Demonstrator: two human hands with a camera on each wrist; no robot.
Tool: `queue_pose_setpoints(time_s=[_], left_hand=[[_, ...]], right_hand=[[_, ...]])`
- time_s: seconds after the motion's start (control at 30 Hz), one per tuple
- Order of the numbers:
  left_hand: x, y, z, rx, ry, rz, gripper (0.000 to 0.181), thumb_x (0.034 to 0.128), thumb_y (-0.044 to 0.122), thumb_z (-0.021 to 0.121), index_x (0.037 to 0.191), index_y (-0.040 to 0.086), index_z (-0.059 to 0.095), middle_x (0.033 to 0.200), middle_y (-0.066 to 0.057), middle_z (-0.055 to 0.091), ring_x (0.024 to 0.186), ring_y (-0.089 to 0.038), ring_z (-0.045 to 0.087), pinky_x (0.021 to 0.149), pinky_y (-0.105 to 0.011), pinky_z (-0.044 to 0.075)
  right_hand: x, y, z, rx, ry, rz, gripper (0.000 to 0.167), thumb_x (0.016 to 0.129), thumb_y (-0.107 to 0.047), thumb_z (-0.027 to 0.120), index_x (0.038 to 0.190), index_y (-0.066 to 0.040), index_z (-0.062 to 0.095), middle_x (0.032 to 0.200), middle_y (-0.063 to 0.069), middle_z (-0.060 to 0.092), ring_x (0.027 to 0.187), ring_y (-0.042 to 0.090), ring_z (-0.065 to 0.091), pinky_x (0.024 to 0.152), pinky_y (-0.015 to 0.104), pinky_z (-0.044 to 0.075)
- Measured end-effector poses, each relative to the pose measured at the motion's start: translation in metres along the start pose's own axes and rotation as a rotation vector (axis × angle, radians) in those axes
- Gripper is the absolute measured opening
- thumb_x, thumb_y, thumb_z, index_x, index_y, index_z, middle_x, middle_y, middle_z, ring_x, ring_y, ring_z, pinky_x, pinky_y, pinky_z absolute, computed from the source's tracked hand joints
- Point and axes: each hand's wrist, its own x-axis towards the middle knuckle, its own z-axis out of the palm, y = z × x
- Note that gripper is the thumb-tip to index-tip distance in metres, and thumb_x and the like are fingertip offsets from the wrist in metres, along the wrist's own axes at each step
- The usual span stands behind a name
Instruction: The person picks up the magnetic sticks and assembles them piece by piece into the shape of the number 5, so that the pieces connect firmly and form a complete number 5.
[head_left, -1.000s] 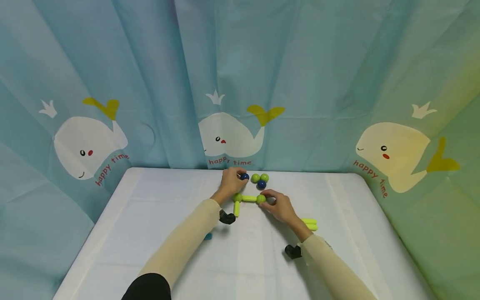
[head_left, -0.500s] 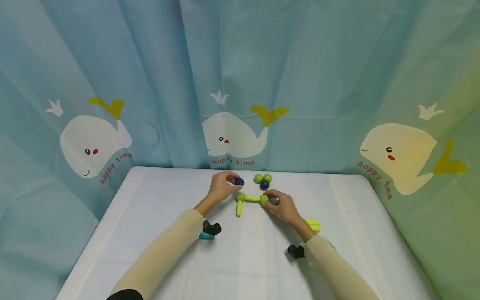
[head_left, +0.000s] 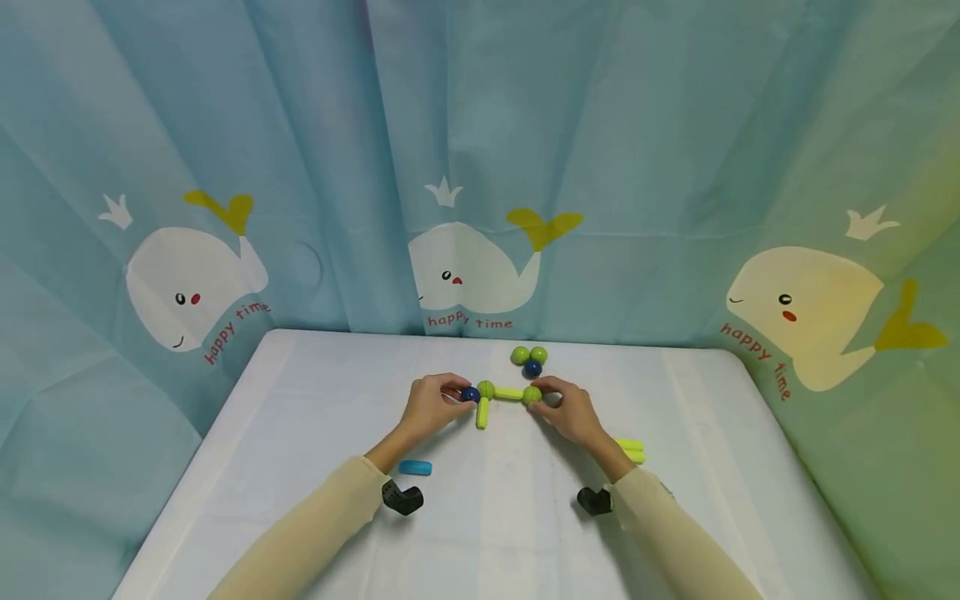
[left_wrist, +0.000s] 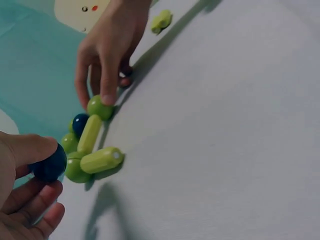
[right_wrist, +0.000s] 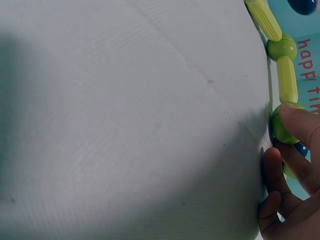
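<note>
A: Where are we working?
B: Toward the far edge of the white table (head_left: pixel 487 517). Our left hand (head_left: pixel 430 406) is pinching a blue ball (head_left: pixel 470 394) just beside the left green ball (head_left: pixel 486 389); our right hand (head_left: pixel 573 414) is pinching the right green ball (head_left: pixel 532 395).
A: Which way are the sticks pointing?
B: The crosswise stick (head_left: pixel 509 393) is running left to right, linking both green balls. The near stick (head_left: pixel 482 413) is jutting from the left green ball toward us, making a corner.
A: What are we missing?
B: Our left thumb (left_wrist: pixel 37 147) is covering part of the blue ball. The left wrist view is cutting off our left hand; the right wrist view is cutting off that ball. Our right forearm (head_left: pixel 609 458) is partly hiding two loose sticks (head_left: pixel 632 450). We aren't making out whether the blue ball is touching the left green ball.
</note>
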Motion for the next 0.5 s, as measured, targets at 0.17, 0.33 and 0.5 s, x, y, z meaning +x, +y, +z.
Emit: queue_pose_setpoints(time_s=[0.17, 0.33, 0.5], left_hand=[[-0.015, -0.001, 0.002, 0.006, -0.023, 0.005, 0.026, 0.0825, 0.011, 0.087, 0.106, 0.005, 0.078, 0.089, -0.005, 0.074, 0.076, -0.014, 0.069, 0.068, -0.023, 0.056], [-0.022, -0.001, 0.006, 0.020, -0.044, 0.022, 0.026, 0.0816, 0.011, 0.087, 0.105, 0.004, 0.078, 0.086, -0.004, 0.073, 0.074, -0.013, 0.067, 0.066, -0.023, 0.054], [-0.027, -0.001, 0.012, 0.033, -0.085, 0.018, 0.027, 0.0812, 0.010, 0.088, 0.105, 0.004, 0.078, 0.086, -0.002, 0.074, 0.075, -0.015, 0.068, 0.066, -0.023, 0.054]], right_hand=[[0.001, -0.001, -0.001, 0.004, -0.004, -0.024, 0.036, 0.091, -0.012, 0.080, 0.124, -0.005, 0.070, 0.118, 0.013, 0.073, 0.109, 0.029, 0.066, 0.085, 0.046, 0.056], [0.003, -0.001, -0.002, -0.011, -0.002, -0.037, 0.036, 0.091, -0.011, 0.079, 0.125, -0.003, 0.070, 0.118, 0.014, 0.072, 0.110, 0.030, 0.066, 0.086, 0.047, 0.056], [0.004, 0.000, -0.002, -0.020, -0.013, -0.028, 0.037, 0.092, -0.011, 0.078, 0.127, -0.004, 0.069, 0.120, 0.013, 0.072, 0.111, 0.030, 0.065, 0.087, 0.047, 0.056]])
